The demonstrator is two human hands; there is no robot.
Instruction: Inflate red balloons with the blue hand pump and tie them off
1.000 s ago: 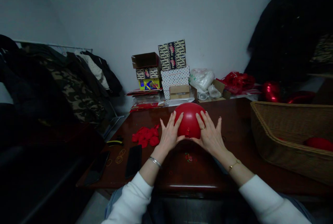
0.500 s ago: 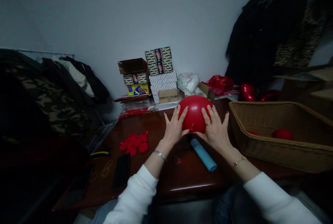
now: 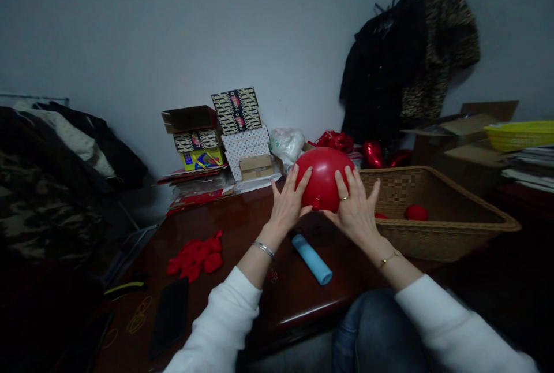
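Left hand (image 3: pixel 283 205): fingers spread, pressed to the left side of a red balloon (image 3: pixel 324 172). Right hand (image 3: pixel 355 202): likewise spread, ring on one finger, against the balloon's right side. Balloon held between the two, above the table (image 3: pixel 251 217); its neck (image 3: pixel 317 203) faces the wearer, near the thumb tips, which point toward each other at the underside.

Just below the hands, between the forearms: a light-blue cylinder (image 3: pixel 312 259), lying aslant on the table. Left of the left hand and lower: a heap of red pieces (image 3: pixel 197 257), material uncertain. Farther out that way, nearer the wearer: dark flat slab (image 3: pixel 169 309), then yellowish loops (image 3: pixel 137 315).

Right of the right hand: wicker basket (image 3: pixel 454 240), a red round object (image 3: pixel 416 212) inside. Beyond the left hand, at the wall: stacked boxes (image 3: pixel 246 145).
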